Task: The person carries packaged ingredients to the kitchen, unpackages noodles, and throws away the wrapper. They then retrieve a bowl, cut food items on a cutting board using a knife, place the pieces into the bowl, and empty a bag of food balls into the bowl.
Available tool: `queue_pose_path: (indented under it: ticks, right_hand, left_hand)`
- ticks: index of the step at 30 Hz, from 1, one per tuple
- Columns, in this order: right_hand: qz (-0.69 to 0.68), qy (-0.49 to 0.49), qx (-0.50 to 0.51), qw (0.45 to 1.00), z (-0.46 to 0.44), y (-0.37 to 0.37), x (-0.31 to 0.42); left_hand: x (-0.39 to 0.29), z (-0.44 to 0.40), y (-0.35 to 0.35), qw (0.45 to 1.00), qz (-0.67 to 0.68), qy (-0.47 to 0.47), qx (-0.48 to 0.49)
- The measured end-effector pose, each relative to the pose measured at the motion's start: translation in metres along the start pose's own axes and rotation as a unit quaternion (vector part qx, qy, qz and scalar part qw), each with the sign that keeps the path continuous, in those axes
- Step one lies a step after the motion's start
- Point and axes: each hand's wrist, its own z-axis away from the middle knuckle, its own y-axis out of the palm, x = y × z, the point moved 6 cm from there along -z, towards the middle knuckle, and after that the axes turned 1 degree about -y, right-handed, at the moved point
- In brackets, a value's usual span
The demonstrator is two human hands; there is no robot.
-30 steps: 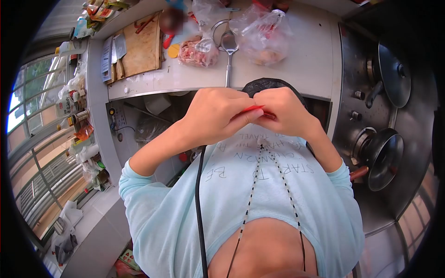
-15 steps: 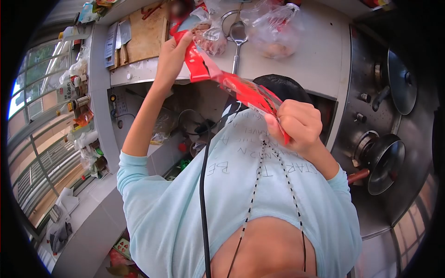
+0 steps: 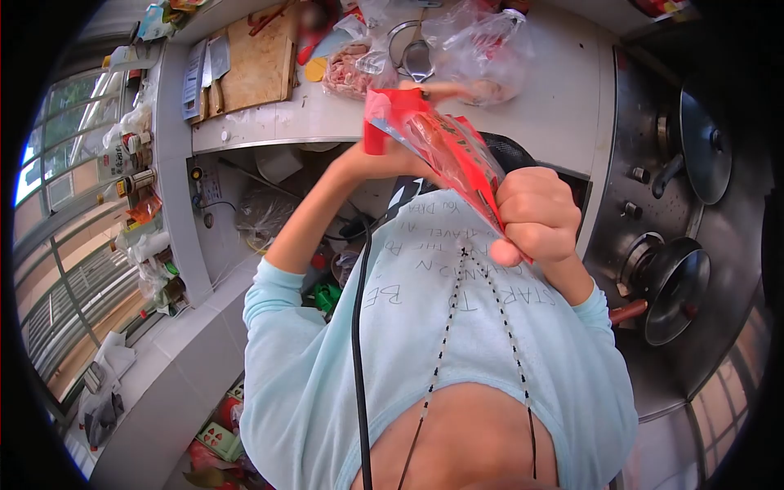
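A red and partly clear plastic packet (image 3: 449, 147) is stretched in front of my chest, its wide red end up at the left. My right hand (image 3: 536, 211) is a closed fist around its narrow lower end, thumb pointing down. My left hand (image 3: 390, 161) is behind the packet's left part, against it. The packet hides its fingers, so I cannot see how they are bent. On the counter just beyond are a clear bag of pinkish raw meat (image 3: 353, 72) and a metal strainer or ladle (image 3: 417, 59).
A large clear plastic bag (image 3: 486, 53) lies on the white counter (image 3: 563, 98). Left of it are a wooden cutting board (image 3: 253, 61) and a cleaver (image 3: 219, 59). On the right stand a wok (image 3: 678, 290) and a lidded pan (image 3: 709, 147) on the stove. A black cable (image 3: 359, 343) hangs before me.
My left hand has let go of the packet's upper corner and moved right and down behind it. The packet has swung more upright; my right fist keeps its grip and has shifted slightly right.
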Motion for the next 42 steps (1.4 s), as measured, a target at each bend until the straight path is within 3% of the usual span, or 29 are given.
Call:
queue_pose_path:
  ticks: [2,5,6,7,9,10,12,14,18,23,26,28,31,33,35,37,41,42]
  right_hand:
    - [0.027,0.015,-0.016,0.999,0.000,-0.005,-0.002]
    - [0.113,0.058,-0.041,0.991,-0.007,-0.017,-0.006]
    - [0.122,0.080,-0.064,0.987,-0.010,-0.022,-0.007]
    - [0.131,0.100,-0.087,0.982,-0.013,-0.026,-0.009]
    - [0.186,0.108,0.050,0.975,-0.026,-0.029,-0.008]
    - [0.210,0.112,0.120,0.964,-0.029,-0.030,-0.008]
    - [0.165,0.183,0.132,0.960,-0.031,-0.038,-0.012]
    - [0.175,0.233,0.148,0.945,-0.036,-0.038,-0.016]
    - [0.232,0.295,0.287,0.881,-0.035,-0.031,-0.019]
    - [0.325,0.348,0.413,0.776,-0.021,-0.013,-0.042]
    - [0.237,0.321,0.325,0.857,-0.013,-0.011,-0.052]
    - [0.213,0.317,0.286,0.879,-0.005,-0.009,-0.055]
    - [0.146,0.330,0.224,0.905,-0.004,-0.008,-0.057]
    - [0.085,0.325,0.182,0.924,-0.010,-0.010,-0.055]
    - [0.033,0.360,0.147,0.920,-0.007,-0.014,-0.059]
    - [-0.009,0.393,0.115,0.912,-0.004,-0.020,-0.066]
    - [-0.016,0.484,-0.035,0.874,0.026,-0.050,-0.073]
    - [-0.055,0.482,-0.091,0.870,0.031,-0.052,-0.077]
  left_hand:
    - [0.014,0.001,0.013,0.997,0.066,0.039,0.005]
    - [0.029,0.002,0.012,0.998,0.008,0.046,-0.034]
    - [0.043,0.006,0.005,0.999,0.008,-0.015,-0.050]
    - [0.047,0.010,0.004,0.996,-0.058,-0.015,-0.062]
    - [0.056,0.017,0.004,0.978,-0.190,-0.020,-0.086]
    - [0.046,0.019,0.003,0.985,-0.109,-0.056,-0.120]
    - [-0.002,0.017,0.004,0.928,-0.314,0.129,-0.152]
    - [-0.010,0.019,0.000,0.949,-0.226,0.136,-0.174]
    - [0.000,0.021,-0.003,0.954,-0.009,0.168,-0.247]
    - [0.018,0.029,-0.004,0.954,-0.174,0.142,-0.200]
    - [0.002,0.033,-0.007,0.950,-0.200,0.138,-0.197]
    - [0.007,0.037,-0.014,0.957,-0.211,0.117,-0.159]
    - [-0.019,0.039,-0.025,0.871,-0.462,0.126,-0.104]
    - [0.009,0.059,-0.042,0.880,-0.456,0.075,-0.110]
    - [0.044,0.088,-0.057,0.914,-0.382,-0.001,-0.137]
    - [0.043,0.098,-0.075,0.895,-0.411,-0.065,-0.158]
    - [0.049,0.135,-0.121,0.830,-0.479,-0.004,-0.285]
    - [0.033,0.129,-0.124,0.842,-0.451,0.067,-0.289]
